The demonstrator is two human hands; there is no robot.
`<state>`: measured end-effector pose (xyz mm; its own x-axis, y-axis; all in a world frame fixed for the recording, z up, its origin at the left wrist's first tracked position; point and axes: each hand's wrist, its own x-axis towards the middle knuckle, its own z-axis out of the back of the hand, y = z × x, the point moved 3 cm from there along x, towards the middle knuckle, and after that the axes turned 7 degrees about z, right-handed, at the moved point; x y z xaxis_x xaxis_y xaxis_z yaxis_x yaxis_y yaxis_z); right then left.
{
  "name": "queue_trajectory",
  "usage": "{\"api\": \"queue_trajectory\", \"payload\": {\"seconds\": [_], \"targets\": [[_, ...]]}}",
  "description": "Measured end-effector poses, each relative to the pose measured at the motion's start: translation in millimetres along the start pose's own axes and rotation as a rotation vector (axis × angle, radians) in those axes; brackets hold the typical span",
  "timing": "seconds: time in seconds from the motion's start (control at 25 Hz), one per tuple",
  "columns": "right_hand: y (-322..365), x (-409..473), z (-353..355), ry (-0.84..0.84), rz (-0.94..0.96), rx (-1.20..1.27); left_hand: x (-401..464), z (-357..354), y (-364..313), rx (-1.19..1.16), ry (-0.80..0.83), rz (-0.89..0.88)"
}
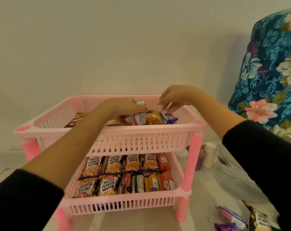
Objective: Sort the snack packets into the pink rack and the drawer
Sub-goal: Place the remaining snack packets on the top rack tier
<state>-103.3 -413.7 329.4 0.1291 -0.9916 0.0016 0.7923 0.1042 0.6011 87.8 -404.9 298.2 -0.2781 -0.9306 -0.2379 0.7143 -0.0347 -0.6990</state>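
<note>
Pink rack point(108, 130) of two tiers, standing on a pale surface against a cream wall.

Upper tier: both hands inside, toward its far right portion. Left hand point(124, 105) curled round a red-and-white packet point(134, 118), gripping it from above. Right hand point(172, 97) with fingers bent down, thumb and fingertips pinching the top edge of a blue biscuit packet point(168, 117). Between those two, touching both, a yellow packet point(153, 116). Just left of them and partly hidden by the left forearm, a small peanut packet point(112, 122). At the tier's far left corner, a brown packet point(76, 120), well apart from the rest.

Lower tier: filled. Salted peanut packets point(114, 164) in a back row of four, two more at the front left. Biscuit packets point(151, 181) in red, brown, green-white and yellow, on edge along the front right and up the right side.

Beside the rack's right side: white containers point(209, 154), a purple cup point(200, 159), a clear glass bowl point(233, 180). Near the lower right corner of the surface, loose packets point(231, 217), one of them salted peanuts. Floral cloth point(271, 72) at far right. Black sleeves on both arms. Drawer not seen.
</note>
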Motion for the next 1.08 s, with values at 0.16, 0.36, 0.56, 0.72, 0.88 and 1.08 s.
{"api": "queue_trajectory", "payload": {"seconds": [0.16,0.36,0.56,0.72,0.88,1.08], "targets": [[-9.6,-35.3,-7.0,0.243,-0.1,0.395,9.6,-49.6,-48.7,-0.103,0.271,-0.025],[-14.8,-42.1,-2.4,0.039,-0.088,0.367,12.0,-49.3,-67.2,0.011,0.395,-0.067],[-5.4,-37.7,-1.9,0.037,-0.103,-0.015,32.8,-11.0,-65.8,0.474,0.124,-0.076],[-1.0,-34.6,-14.9,0.21,-0.156,-0.241,69.6,-40.2,-43.7,0.967,0.088,-0.094],[-4.0,-26.8,-24.0,0.261,-0.109,-0.653,90.5,-43.2,-22.7,1.003,0.247,0.048],[2.6,-25.8,-29.7,0.343,-0.011,-0.897,89.3,-38.0,-15.4,1.009,0.295,0.076]]}}
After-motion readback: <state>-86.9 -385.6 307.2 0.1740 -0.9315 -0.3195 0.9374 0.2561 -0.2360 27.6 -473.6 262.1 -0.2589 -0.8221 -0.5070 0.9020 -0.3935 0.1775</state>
